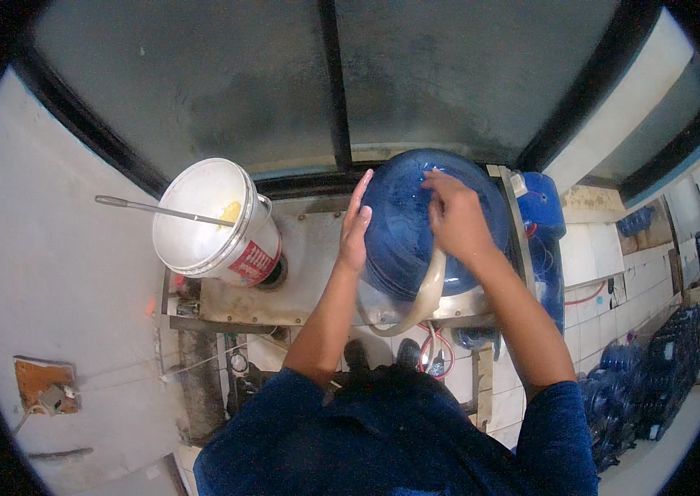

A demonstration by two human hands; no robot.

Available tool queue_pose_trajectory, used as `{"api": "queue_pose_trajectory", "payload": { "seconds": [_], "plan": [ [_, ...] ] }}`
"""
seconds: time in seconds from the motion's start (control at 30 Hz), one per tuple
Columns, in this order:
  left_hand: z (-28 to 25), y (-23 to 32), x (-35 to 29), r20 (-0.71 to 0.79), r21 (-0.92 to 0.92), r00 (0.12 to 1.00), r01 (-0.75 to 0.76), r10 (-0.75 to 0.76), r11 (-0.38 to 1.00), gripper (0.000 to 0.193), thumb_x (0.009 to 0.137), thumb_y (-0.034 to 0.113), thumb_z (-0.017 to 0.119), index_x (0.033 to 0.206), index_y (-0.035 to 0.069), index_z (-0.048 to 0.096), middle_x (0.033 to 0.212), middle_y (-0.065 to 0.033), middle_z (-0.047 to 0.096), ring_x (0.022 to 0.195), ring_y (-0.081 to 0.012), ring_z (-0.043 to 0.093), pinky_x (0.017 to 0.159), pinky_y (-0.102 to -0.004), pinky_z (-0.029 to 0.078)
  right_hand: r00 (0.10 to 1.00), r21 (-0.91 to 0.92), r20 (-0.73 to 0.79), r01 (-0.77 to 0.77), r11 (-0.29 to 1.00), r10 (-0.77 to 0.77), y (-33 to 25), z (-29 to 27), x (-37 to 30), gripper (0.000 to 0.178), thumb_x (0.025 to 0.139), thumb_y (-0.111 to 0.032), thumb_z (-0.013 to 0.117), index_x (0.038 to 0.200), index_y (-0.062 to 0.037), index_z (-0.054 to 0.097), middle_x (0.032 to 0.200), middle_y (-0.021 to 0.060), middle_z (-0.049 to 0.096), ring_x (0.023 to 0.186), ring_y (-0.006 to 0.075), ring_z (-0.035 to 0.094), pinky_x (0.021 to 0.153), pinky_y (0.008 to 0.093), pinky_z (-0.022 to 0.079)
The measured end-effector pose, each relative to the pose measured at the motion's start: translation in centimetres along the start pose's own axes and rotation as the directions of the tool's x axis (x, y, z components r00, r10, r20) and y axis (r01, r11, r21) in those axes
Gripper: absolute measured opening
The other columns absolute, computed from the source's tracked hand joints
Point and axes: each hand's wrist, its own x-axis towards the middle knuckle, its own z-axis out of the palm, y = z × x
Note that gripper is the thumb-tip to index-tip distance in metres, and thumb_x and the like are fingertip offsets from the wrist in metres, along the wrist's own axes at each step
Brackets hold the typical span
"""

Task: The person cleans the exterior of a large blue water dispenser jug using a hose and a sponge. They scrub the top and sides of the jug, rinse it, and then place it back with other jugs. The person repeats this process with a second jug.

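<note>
A large blue water jug (402,236) stands on the metal-topped bench in front of me. My left hand (355,231) rests along its left side, fingers stretched and nearly flat. Over the jug's wet upper face is my right hand (452,217), its fingers bent. A pale, limp hose (428,293) runs up from the bench's front edge into the right hand's palm; its end is hidden by the fingers. Left of the jug, a white bucket (201,263) holds a long metal-handled tool (131,203) and something yellow (231,212).
The metal bench top (308,273) reaches from the bucket to the jug. Dark-framed frosted panes (226,91) rise behind it. Beyond the bench's right end is a blue container (542,207); several blue jugs (631,388) stand on the tiled floor at far right.
</note>
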Motion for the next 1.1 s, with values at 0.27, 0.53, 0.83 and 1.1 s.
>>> {"api": "queue_pose_trajectory", "payload": {
  "seconds": [0.27, 0.53, 0.83, 1.1],
  "plan": [
    [-1.2, -10.2, -10.6, -0.240, -0.142, 0.749, 0.603, -0.618, 0.785, 0.091, 0.099, 0.073, 0.032, 0.159, 0.005, 0.025, 0.155, -0.0115, 0.043, 0.144, -0.0280, 0.039, 0.120, -0.0421, 0.028, 0.909, -0.329, -0.321, -0.370, 0.869, 0.266, -0.5, -3.9, -5.4, 0.049, 0.082, -0.029, 0.065, 0.124, -0.0036, 0.063, 0.133, 0.0252, 0.052, 0.126, 0.0444, 0.047, 0.108, 0.0564, 0.033],
    [2.1, -3.2, -22.6, 0.272, 0.068, 0.578, 0.786, -0.769, 0.614, 0.073, 0.105, 0.061, 0.032, 0.142, 0.001, 0.052, 0.114, -0.0140, 0.071, 0.096, -0.0211, 0.068, 0.090, -0.0355, 0.052, 0.856, 0.104, -0.430, -0.269, 0.958, 0.287, 3.3, -3.9, -7.2, 0.044, 0.087, -0.017, 0.065, 0.126, 0.0022, 0.059, 0.119, 0.0257, 0.064, 0.113, 0.0399, 0.063, 0.099, 0.0459, 0.048],
    [7.3, 1.9, -19.2, 0.313, 0.698, 0.652, 0.336, -0.691, 0.632, 0.036, 0.106, 0.034, 0.050, 0.108, 0.000, 0.060, 0.087, -0.0248, 0.064, 0.086, -0.0459, 0.064, 0.075, -0.0495, 0.049, 0.732, 0.952, 0.240, -0.047, -0.304, 0.638, 19.0, -0.8, -9.3, 0.013, 0.103, -0.024, 0.053, 0.098, -0.0141, 0.059, 0.080, 0.0045, 0.062, 0.071, 0.0170, 0.060, 0.065, 0.0298, 0.050],
    [9.0, 1.3, -19.9, 0.303, 0.724, 0.486, 0.442, -0.820, 0.530, 0.047, 0.109, 0.044, 0.040, 0.111, 0.000, 0.058, 0.091, -0.0183, 0.062, 0.084, -0.0313, 0.061, 0.078, -0.0444, 0.049, 0.865, 0.797, 0.239, -0.434, 0.420, 0.441, 30.1, 5.0, -10.4, 0.026, 0.098, -0.018, 0.053, 0.072, -0.0160, 0.053, 0.064, -0.0008, 0.053, 0.057, 0.0190, 0.052, 0.056, 0.0358, 0.042]
  ]
}}
